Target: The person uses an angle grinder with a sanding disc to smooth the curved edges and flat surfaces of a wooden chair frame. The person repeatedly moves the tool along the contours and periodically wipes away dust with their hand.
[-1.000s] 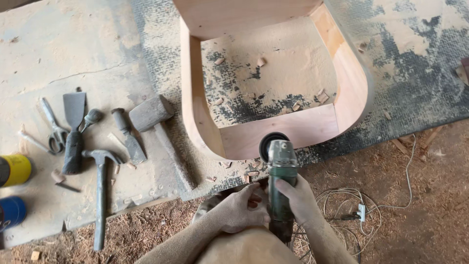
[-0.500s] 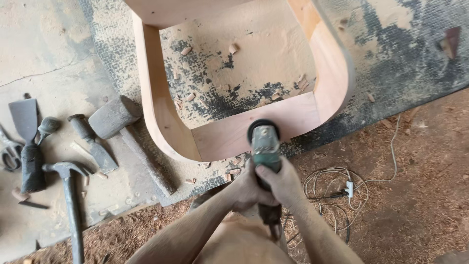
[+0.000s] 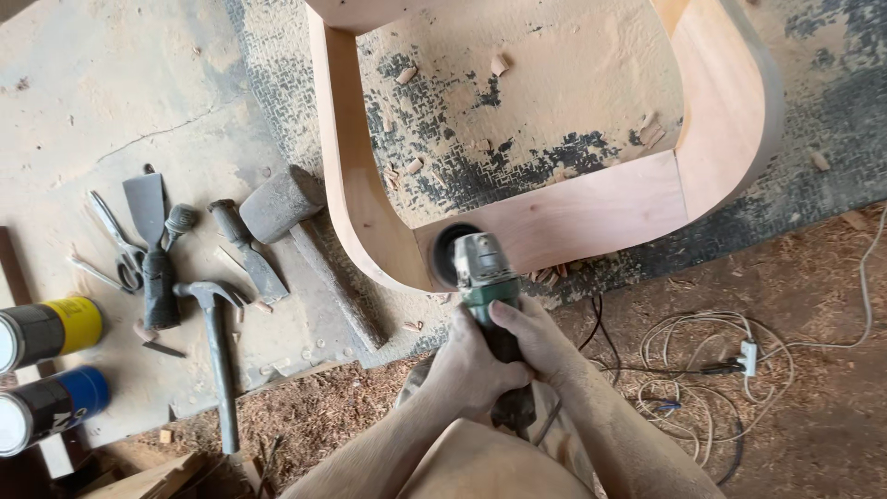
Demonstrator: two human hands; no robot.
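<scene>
Beside two cans, both hands grip one grinder — one hammer near.

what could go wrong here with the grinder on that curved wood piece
Both hands, left hand and right hand, grip the green grinder with its disc against the curved wooden frame; the disc could gouge the corner or kick back. The loose cable coiled on the sawdust floor nearby might snag or get cut.

- A dusty grey slab covers the far left.
- A dark patterned mat, strewn with sawdust and wood chips, lies far right.
- Near, bare floor carries reddish sawdust and shavings.
- Light is even, soft daylight.
</scene>
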